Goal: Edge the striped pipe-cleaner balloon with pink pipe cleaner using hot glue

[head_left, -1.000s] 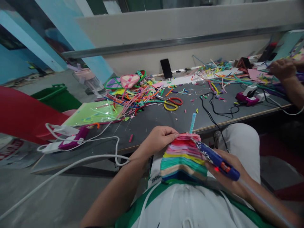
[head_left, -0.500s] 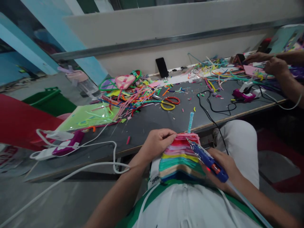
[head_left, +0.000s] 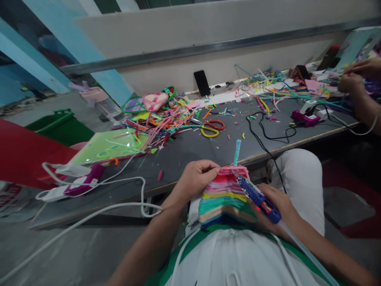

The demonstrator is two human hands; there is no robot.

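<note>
In my lap lies a striped piece of pipe cleaners (head_left: 224,196), its rows running from pink and red through yellow and teal to dark blue. My left hand (head_left: 199,177) pinches its upper left corner between thumb and fingers. A blue hot glue gun (head_left: 258,198) is in my right hand (head_left: 275,202), its metal tip at the pink upper rows and a clear glue stick trailing from its back. Some of the right fingers are hidden behind the gun. A light blue fuzzy stem (head_left: 237,153) sticks up beyond the top edge.
On the grey table (head_left: 190,155) lie scissors (head_left: 211,129), a heap of pipe cleaners (head_left: 160,123), a green plastic packet (head_left: 111,147) and a phone (head_left: 202,83). White cables (head_left: 143,198) cross the left edge. At far right are another person's hands (head_left: 354,81).
The glue gun's tip has shifted very slightly left along the pink rows. The other person's hands have moved right and away. My left hand keeps its pinch.
</note>
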